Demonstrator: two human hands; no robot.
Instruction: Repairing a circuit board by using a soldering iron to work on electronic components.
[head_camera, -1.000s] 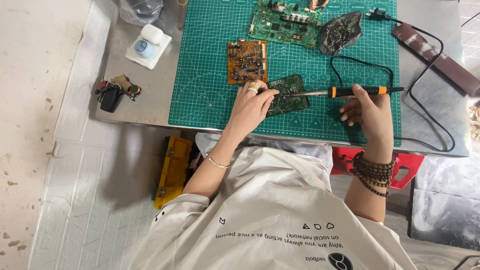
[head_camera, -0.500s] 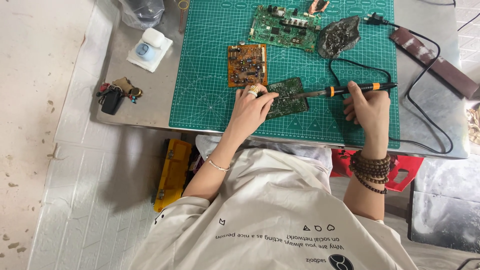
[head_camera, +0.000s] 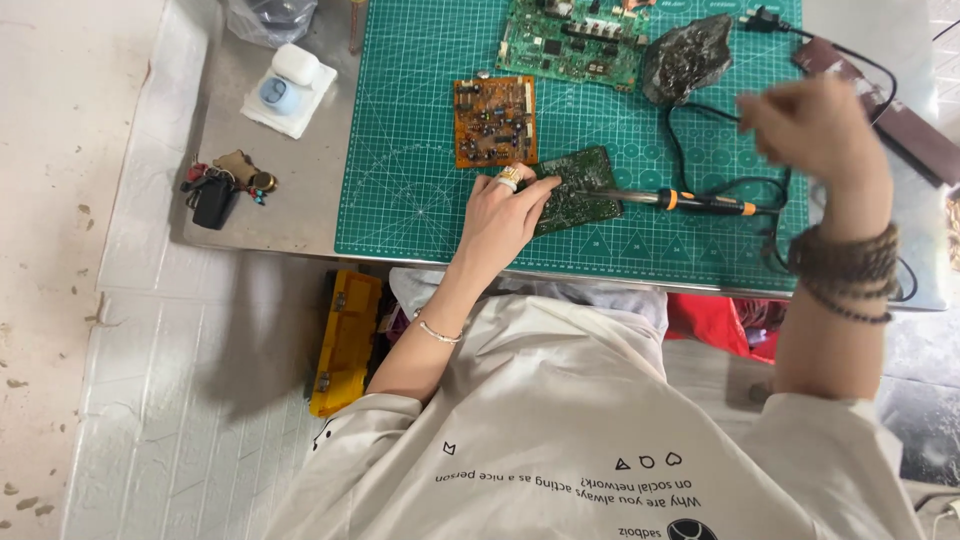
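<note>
Green circuit board (head_camera: 585, 190) pinned under left hand (head_camera: 500, 215), fingers flat; right hand (head_camera: 815, 125) raised, blurred, fingers curled empty.

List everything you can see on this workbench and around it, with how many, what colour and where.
cutting mat: one, green, covers most of the table
circuit boards: three; dark green under the left hand, orange behind it, green at far edge
soldering iron: one, black and orange, lying on the mat, cord trailing
crumpled dark lump: one, grey-black, far right of mat
earbud case: one, white, on a white pad, left of mat
keys: one bunch, dark, table's left edge
yellow box: one, below the table
left hand: ringed, resting on dark green board
right hand: raised, blurred, beaded wrist, holds nothing visible
</note>
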